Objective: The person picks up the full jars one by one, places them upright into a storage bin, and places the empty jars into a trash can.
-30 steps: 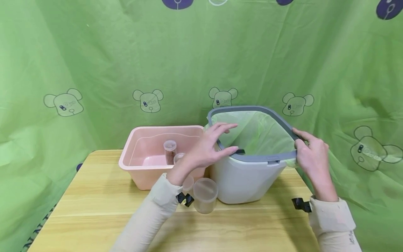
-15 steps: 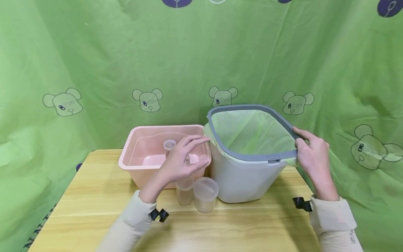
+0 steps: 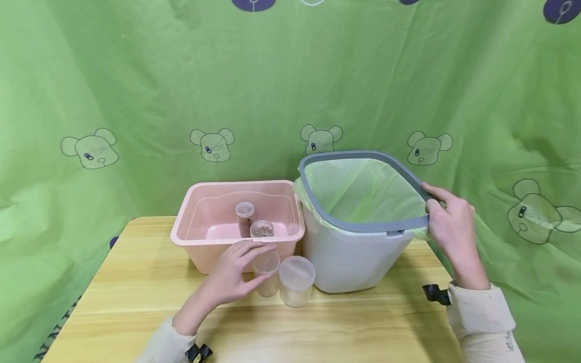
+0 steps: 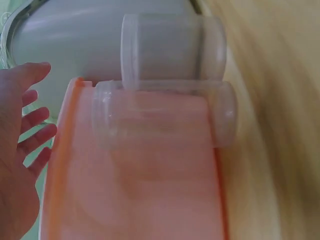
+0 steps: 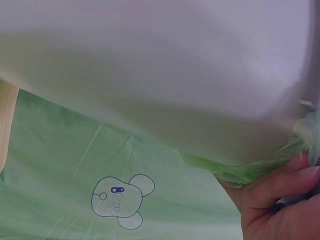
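My right hand [image 3: 451,229] grips the grey rim at the right side of a white trash bin [image 3: 351,262]. A thin green bag [image 3: 367,194] lines the bin and folds out over its edge; in the right wrist view its crumpled edge [image 5: 240,172] lies by my fingers. My left hand [image 3: 233,275], thumb and fingers apart, hovers just left of a clear narrow plastic jar [image 3: 267,282]. A wider clear jar [image 3: 296,287] stands to the right of that one. The left wrist view shows a gap between my left hand [image 4: 17,135] and both jars.
Left of the bin stands a pink plastic tub [image 3: 199,247]. Inside it are a tall clear jar [image 3: 245,222] with brownish contents and a shorter jar [image 3: 262,229] with small brown bits. All stand on a wooden table [image 3: 136,292] before a green cloth backdrop [image 3: 254,85].
My left hand has moved from over the bin's left rim, left and down past the pink tub, to beside the narrow jar. My right hand stays on the rim.
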A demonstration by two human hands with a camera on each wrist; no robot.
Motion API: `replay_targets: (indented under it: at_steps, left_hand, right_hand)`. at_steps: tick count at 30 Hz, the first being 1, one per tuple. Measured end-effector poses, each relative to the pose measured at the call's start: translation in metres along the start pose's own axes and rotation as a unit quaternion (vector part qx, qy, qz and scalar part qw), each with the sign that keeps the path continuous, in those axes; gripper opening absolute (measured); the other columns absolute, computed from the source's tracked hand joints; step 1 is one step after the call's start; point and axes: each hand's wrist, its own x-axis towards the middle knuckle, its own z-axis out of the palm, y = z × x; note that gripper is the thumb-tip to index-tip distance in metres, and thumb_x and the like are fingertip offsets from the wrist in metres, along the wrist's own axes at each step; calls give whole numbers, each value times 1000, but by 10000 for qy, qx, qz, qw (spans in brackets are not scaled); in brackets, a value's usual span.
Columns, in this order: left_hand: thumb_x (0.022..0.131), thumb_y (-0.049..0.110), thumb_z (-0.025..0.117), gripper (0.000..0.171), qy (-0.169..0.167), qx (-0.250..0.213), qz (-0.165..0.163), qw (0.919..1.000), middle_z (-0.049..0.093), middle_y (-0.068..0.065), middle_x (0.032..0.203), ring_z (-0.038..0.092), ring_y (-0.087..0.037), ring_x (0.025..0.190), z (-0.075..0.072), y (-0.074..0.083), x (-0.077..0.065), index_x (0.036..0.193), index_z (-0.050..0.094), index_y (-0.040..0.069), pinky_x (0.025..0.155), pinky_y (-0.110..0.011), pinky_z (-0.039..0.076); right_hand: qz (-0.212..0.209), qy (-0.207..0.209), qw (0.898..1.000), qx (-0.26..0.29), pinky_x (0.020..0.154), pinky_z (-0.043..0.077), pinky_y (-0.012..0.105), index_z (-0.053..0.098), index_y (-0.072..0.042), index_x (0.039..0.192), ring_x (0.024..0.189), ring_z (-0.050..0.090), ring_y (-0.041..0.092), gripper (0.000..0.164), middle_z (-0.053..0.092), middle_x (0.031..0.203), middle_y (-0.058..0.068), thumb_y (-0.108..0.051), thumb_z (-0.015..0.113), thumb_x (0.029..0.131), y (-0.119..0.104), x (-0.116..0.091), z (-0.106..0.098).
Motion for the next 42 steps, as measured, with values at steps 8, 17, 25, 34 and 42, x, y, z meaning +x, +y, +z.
replay_targets:
  at_steps: [8,17,25,34,42]
  left_hand:
    - [82,35,83,64,-3,373,323,9988,68,-2,132,64,-21,120,12,1,-14,140,64,16,105,-43,53]
    - [87,44,81,75,-670,580,-718,9935,57,-1,151,56,-25,134,27,3,-24,153,52,24,109,-49,50]
    - [83,41,84,69,-613,642,-664,9938,65,2,138,55,-21,123,29,4,-22,146,60,26,105,-45,50]
    - [84,44,82,59,-795,279,-919,9922,60,-2,142,57,-23,128,29,6,-27,139,65,30,102,-50,53]
    - [87,37,83,60,-869,-89,-1090,9902,59,0,139,62,-20,123,29,6,-29,143,61,29,98,-51,56]
  right_hand:
    - [26,0,10000,-4,34,34,31,55,-14,150,39,36,12,53,67,110,34,-12,40,99,0,-1,-1]
    - [54,-68,9999,90,33,33,32,54,-13,151,38,34,12,54,65,114,36,-11,40,99,1,0,-1]
    - [-34,-19,10000,26,33,32,32,55,-13,150,38,33,12,53,66,115,35,-11,40,99,0,0,-1]
    - [1,16,10000,-14,34,33,32,56,-14,150,39,34,13,54,65,121,35,-11,41,98,1,-1,-1]
    - [-37,36,10000,-31,34,32,32,56,-14,149,39,34,13,53,64,123,36,-11,41,98,0,-1,0]
